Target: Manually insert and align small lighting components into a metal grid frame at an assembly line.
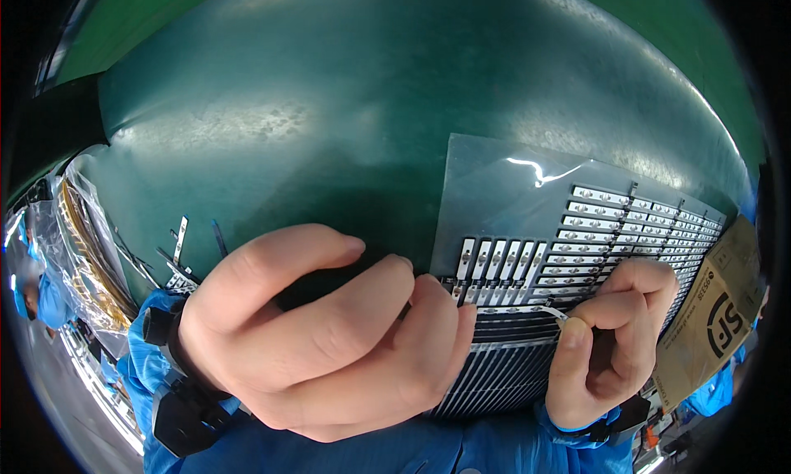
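Note:
My right hand (614, 342) pinches the end of a narrow white strip (550, 311) between thumb and index finger. That end curls up off a clear film sheet (486, 177), which carries rows of small white and black strips (597, 210). At the sheet's left edge is my left hand (329, 334), back upward and fingers bent. Its upper finger arches apart from the others, while the other fingertips close beside the strips. What they grip, if anything, is hidden.
The sheet lies on a green table mat (354, 87). At the left are a plastic bag (86, 243) with amber-coloured strips and a few loose strips (177, 247). A cardboard box (713, 309) stands at the right. Below the sheet is a dark ribbed area (494, 379).

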Demonstrator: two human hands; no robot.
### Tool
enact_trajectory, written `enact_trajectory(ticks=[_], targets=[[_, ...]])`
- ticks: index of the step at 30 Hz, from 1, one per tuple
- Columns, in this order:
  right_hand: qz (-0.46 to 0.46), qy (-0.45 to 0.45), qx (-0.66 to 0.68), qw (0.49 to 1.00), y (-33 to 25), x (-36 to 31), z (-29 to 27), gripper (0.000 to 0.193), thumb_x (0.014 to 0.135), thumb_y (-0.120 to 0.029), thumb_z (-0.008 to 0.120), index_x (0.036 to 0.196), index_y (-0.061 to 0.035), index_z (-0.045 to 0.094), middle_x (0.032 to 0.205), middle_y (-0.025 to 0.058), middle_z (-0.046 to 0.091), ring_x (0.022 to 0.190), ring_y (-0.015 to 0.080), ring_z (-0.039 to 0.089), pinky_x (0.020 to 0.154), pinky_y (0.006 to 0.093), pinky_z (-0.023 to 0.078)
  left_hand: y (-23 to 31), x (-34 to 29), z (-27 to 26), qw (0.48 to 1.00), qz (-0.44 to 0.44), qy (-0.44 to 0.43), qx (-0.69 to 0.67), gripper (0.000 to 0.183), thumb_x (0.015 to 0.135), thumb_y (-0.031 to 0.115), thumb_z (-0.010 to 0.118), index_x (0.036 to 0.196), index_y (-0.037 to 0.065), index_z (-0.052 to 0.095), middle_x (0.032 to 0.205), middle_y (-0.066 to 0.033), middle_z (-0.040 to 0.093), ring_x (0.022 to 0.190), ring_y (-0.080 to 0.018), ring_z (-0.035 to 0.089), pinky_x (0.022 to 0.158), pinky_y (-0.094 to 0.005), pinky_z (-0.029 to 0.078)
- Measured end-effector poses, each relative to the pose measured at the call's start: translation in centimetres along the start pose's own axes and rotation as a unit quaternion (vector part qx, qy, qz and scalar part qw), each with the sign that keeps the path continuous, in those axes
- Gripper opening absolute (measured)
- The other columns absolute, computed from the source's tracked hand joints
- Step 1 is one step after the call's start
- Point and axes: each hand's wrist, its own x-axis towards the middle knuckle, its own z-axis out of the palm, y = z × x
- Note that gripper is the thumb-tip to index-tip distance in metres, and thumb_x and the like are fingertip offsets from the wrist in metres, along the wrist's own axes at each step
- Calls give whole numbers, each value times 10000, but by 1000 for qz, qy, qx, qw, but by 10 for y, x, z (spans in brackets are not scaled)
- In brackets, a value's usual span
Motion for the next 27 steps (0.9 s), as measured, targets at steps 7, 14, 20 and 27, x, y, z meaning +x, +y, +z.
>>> enact_trajectory(ticks=[7, 14, 20, 27], targets=[[-58, -32, -17, 998, 11, 3, -6, 172, 771, -162, 649, 757, -22, 551, 895, 88, 425, 822, 188, 381, 736, 296, 311, 0, 3, -5, 1000, 18, -22, -12, 293, 596, 214, 676, 872, 282, 748, 820, 33, 591, 730, -140, 570, 604, -327, 479], [-66, -20, -26, 997, 9, 4, -9, 157, 768, -143, 645, 748, -21, 549, 909, 97, 443, 825, 194, 390, 736, 299, 315, 5, 6, -4, 1000, 3, -17, -12, 365, 560, 228, 657, 905, 285, 764, 833, 22, 594, 748, -153, 565, 634, -344, 496], [-68, -22, -39, 997, 9, 3, -3, 168, 775, -154, 658, 758, -22, 556, 913, 106, 453, 827, 201, 394, 744, 307, 314, 2, 1, -1, 1000, 3, -12, -18, 409, 541, 239, 625, 922, 263, 772, 824, 15, 583, 744, -159, 554, 652, -358, 504], [-74, -20, -57, 995, 7, 3, -3, 162, 773, -150, 655, 764, -23, 557, 912, 109, 453, 839, 210, 392, 753, 315, 312, 1, 1, -1, 1000, 2, -15, -20, 428, 533, 240, 629, 934, 275, 776, 833, 22, 575, 761, -156, 546, 686, -373, 504]])
